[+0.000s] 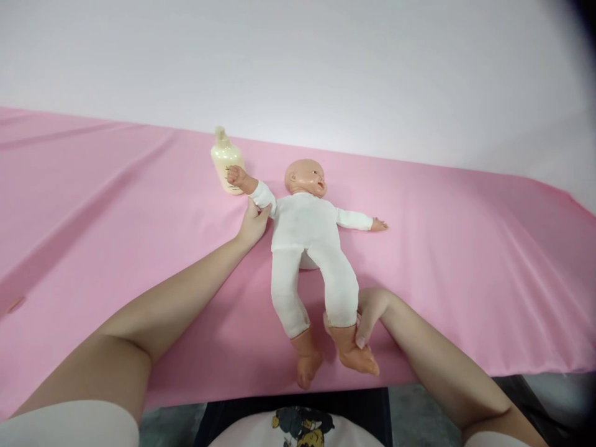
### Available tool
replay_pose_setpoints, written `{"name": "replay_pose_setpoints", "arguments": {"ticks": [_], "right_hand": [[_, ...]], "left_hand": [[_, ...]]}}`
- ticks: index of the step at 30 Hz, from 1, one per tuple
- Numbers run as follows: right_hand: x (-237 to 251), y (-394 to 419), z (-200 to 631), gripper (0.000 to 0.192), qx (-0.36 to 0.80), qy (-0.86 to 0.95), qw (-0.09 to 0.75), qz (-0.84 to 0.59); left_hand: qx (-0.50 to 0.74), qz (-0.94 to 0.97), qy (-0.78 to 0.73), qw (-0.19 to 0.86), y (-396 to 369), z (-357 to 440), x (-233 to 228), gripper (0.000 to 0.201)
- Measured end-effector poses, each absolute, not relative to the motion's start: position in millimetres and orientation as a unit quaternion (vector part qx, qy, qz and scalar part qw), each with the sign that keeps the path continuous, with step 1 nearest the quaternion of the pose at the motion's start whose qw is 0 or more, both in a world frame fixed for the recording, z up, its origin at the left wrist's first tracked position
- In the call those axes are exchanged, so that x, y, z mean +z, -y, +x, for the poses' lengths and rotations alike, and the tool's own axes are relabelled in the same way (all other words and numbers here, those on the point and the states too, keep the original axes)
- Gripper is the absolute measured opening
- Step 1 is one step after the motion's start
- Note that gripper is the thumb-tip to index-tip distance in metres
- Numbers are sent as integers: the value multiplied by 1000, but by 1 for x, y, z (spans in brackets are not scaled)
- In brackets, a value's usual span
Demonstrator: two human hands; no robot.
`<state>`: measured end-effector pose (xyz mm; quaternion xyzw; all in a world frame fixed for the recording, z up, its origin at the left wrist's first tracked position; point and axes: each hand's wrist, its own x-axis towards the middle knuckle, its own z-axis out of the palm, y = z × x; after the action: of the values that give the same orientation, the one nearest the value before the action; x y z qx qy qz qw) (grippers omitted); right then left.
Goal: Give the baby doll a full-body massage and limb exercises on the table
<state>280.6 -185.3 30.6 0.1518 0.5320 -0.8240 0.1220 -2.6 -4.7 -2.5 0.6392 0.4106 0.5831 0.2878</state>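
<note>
A baby doll (305, 226) in a white cloth suit lies on its back, its head away from me and its face turned to the right. My left hand (254, 222) is closed around the doll's sleeved arm on the left, with the thumb on top. Down at the legs, my right hand (372, 310) grips the doll's ankle on the right; its thumb shows on the near side and most fingers are hidden behind the leg. The doll's other arm stretches out flat to the right.
A pale yellow pump bottle (226, 158) stands behind the doll's raised fist. Pink cloth (442, 248) covers the table, with a white wall (298, 74) behind it. A small orange-pink object (16, 304) lies at the far left. The table's front edge runs close to my body.
</note>
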Motion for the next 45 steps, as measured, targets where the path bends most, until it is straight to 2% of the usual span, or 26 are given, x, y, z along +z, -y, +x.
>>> {"name": "replay_pose_setpoints", "arguments": {"ticks": [4, 10, 13, 19, 23, 29, 39, 42, 45], "right_hand": [[30, 184, 286, 52, -842, -526, 58, 103], [36, 193, 286, 51, -874, -463, -94, 111], [32, 194, 283, 53, -887, -397, -180, 150], [30, 181, 277, 51, -865, -343, -250, 268], [39, 176, 275, 47, -847, -262, -273, 374], [42, 174, 272, 43, -829, -206, -298, 425], [41, 177, 271, 44, -821, -243, -296, 423], [41, 179, 273, 38, -826, -279, -284, 399], [39, 181, 275, 40, -842, -303, -263, 362]], "left_hand": [[567, 660, -420, 261, 7, -2, -4, 39], [513, 764, -369, 132, 19, 0, 9, 38], [486, 791, -361, 87, 24, 2, 15, 37], [429, 833, -344, 55, 29, 0, 17, 42], [389, 852, -344, 68, 31, 0, 18, 43], [365, 860, -351, 66, 34, 2, 22, 44], [367, 857, -355, 66, 33, 3, 20, 42], [381, 849, -359, 78, 32, 2, 17, 41], [399, 841, -356, 82, 31, 2, 16, 42]]}}
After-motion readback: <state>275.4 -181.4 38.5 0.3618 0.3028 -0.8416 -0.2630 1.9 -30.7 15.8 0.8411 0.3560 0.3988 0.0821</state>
